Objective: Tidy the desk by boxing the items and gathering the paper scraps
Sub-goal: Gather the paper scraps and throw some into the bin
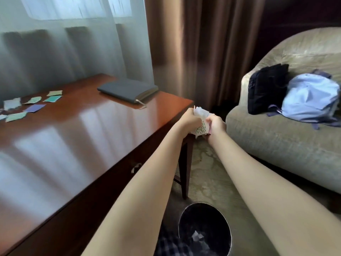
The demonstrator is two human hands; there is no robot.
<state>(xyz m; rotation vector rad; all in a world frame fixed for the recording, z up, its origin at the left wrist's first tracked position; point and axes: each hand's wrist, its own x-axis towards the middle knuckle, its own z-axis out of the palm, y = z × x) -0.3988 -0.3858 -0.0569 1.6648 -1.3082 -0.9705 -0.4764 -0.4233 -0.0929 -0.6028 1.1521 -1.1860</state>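
Paper scraps bunched tight between curled left hand and right hand

Desk at 9 o'clock: polished red-brown wood, high gloss, mirrors the window light. Drawer pull on its front: metal, dull shine. Paper scraps far out at 9 o'clock: matt paper, ragged edges. Paper bundle at centre: thin paper, crumpled, partly printed. Notebook at 11 o'clock: grey matt cover, material unclear. Curtain at 12 o'clock: brown cloth, satin sheen. Armchair at 3 o'clock: soft pile cloth, faint sheen. Backpack at 3 o'clock: smooth blue cloth. Bin at 6 o'clock: dark, glossy inside.
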